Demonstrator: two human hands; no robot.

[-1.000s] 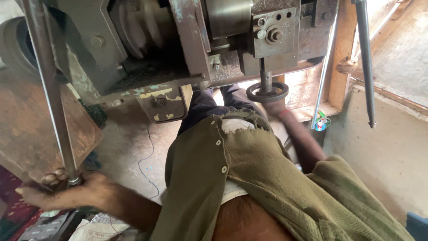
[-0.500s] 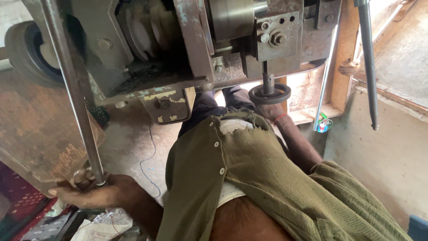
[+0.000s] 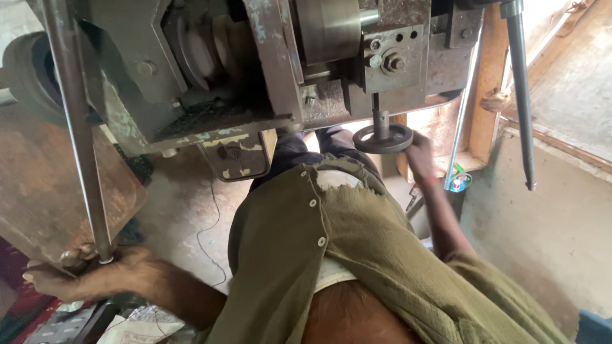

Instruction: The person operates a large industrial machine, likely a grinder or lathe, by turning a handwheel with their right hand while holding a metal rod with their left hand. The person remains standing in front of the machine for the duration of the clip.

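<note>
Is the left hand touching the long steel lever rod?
Touching. The head view shows the left hand with its fingers wrapped around the bottom end of the lever rod, no gap visible.

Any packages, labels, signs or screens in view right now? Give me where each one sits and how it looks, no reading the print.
Printed paper: on the floor at bottom left, just below the left hand; crumpled, off-white with dark print.
Small container: low on the right, below the right hand at the handwheel; green and blue with a red spot, too small to tell more.
No signs or screens show.
</note>
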